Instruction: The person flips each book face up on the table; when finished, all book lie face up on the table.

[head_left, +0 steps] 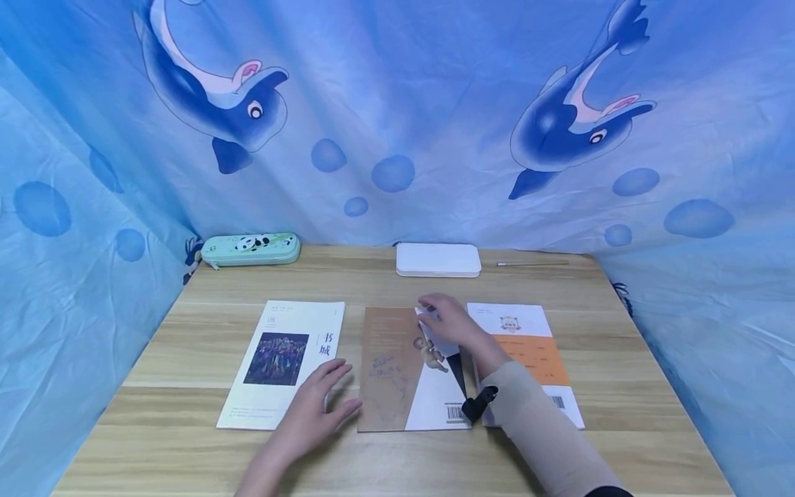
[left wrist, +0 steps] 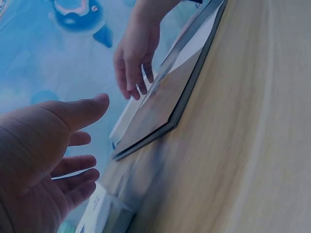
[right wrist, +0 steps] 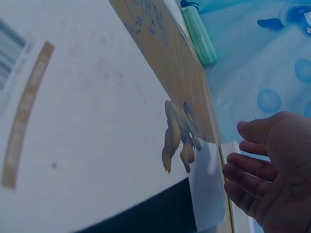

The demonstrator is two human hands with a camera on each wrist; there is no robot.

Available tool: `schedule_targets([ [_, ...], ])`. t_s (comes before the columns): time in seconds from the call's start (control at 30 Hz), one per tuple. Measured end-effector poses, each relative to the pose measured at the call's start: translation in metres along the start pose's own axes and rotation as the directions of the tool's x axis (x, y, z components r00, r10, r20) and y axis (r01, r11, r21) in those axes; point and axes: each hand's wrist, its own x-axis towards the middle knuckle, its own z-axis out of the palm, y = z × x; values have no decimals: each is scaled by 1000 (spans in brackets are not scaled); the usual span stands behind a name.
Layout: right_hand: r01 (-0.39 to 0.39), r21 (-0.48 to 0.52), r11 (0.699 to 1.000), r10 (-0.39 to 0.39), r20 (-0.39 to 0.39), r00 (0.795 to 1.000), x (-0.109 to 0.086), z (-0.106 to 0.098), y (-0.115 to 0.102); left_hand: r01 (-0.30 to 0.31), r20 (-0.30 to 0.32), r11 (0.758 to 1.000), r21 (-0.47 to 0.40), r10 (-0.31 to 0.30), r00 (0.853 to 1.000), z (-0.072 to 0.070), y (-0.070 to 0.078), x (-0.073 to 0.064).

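A brown-and-white book (head_left: 386, 373) with a printed figure and a barcode lies flat at the table's middle. Over its upper right part, near the far edge, hovers my right hand (head_left: 448, 319), fingers loosely bent with nothing in them; the right wrist view shows that hand (right wrist: 279, 170) just beyond the book's edge (right wrist: 222, 184). My left hand (head_left: 313, 411) is between this book and a white magazine (head_left: 270, 399) with a dark picture, overlapping the magazine's lower right corner. In the left wrist view its thumb and fingers (left wrist: 75, 167) are spread apart, holding nothing.
Right of the middle book lies a white-and-orange book (head_left: 528, 355), partly covered by my right forearm. Along the back stand a green panda pencil case (head_left: 251, 250), a white flat case (head_left: 437, 260) and a thin brush-like stick (head_left: 534, 263). A blue dolphin curtain (head_left: 397, 124) encloses the table.
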Motion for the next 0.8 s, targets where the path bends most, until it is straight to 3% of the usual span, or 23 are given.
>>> schedule_targets([
  [0.33,-35,-33,999,33,-66,997,-6,-5,19,65,98,998,-15,-63,993,8,5,2],
  [0.53,-78,-48,996,72,-106,992,-9,-8,26,61,147,998,-25,-57,987,13,9,2],
  [0.8,-131,-60,990,124,-105,987,-13,-9,29,54,193,998,-26,-48,980,19,9,2],
])
